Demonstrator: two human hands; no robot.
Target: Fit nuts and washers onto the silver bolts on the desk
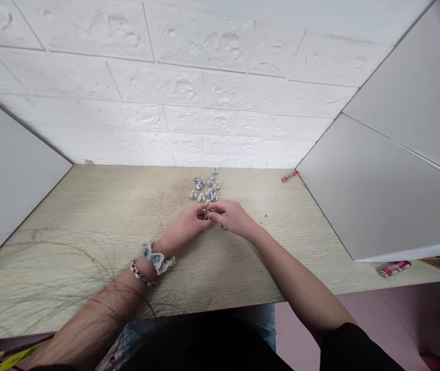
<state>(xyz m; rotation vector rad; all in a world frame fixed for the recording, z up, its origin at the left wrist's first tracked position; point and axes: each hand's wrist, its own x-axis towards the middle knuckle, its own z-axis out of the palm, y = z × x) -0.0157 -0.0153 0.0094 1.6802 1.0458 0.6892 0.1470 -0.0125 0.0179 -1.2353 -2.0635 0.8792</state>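
My left hand (191, 220) and my right hand (233, 217) meet over the middle of the tabletop, fingertips together. Between them is a small shiny metal bolt (206, 214), mostly covered by the fingers. Both hands are closed around it in a pinch. Just beyond the fingers stands a loose group of similar bolts (209, 192) with wide round heads, most resting head down with the shank up. One more metal piece (224, 227) shows partly under my right hand.
The wooden tabletop (107, 206) ends at a white brick-patterned wall (189, 87), with a white panel (7, 170) left and a grey-white panel (390, 190) right. One red cylinder (289, 176) lies at the back right corner, another (394, 268) near the front right edge.
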